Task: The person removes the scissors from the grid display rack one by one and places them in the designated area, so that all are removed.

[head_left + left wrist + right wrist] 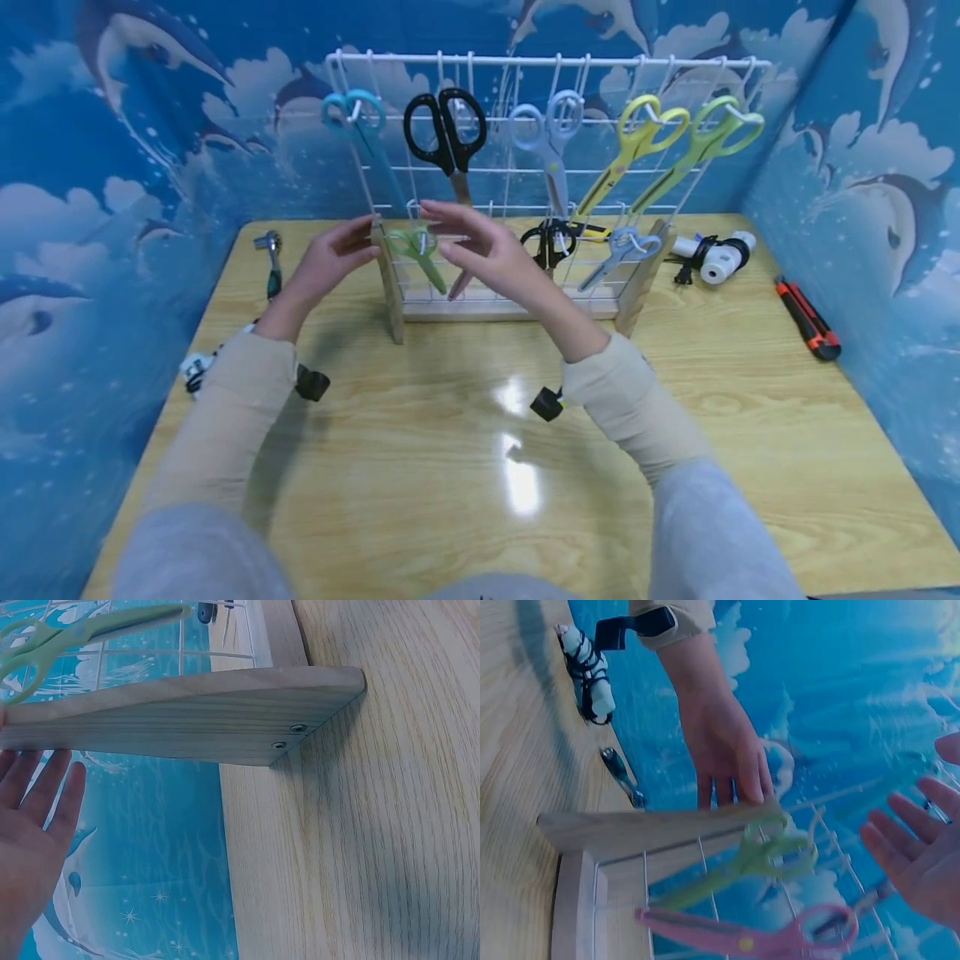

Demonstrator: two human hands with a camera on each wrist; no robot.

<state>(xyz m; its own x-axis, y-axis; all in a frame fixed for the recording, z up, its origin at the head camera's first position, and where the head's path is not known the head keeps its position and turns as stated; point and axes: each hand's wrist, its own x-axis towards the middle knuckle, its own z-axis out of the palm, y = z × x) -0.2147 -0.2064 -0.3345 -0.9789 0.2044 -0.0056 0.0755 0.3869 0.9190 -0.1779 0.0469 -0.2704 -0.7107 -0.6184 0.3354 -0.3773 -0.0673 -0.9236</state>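
A white wire rack point(517, 60) with wooden side panels stands at the back, scissors hanging on its hooks. My left hand point(337, 258) is at the left side panel point(187, 712), its straight fingers by the outer face and its thumb near the edge. My right hand point(483, 250) hovers before the rack's lower left part, fingers extended and nothing in it. Beside it hang green scissors point(735, 870) and pink scissors point(742, 937), the latter partly covered by that hand in the head view. Above are teal scissors point(367, 133) and black-handled scissors point(447, 137).
Lavender scissors point(551, 142), yellow scissors point(633, 150) and light green scissors point(701, 146) hang upper right. Below are small black scissors point(551, 242) and blue scissors point(622, 250). A ratchet point(273, 262), a white corded tool point(723, 258) and a red-black utility knife point(808, 318) lie on the table.
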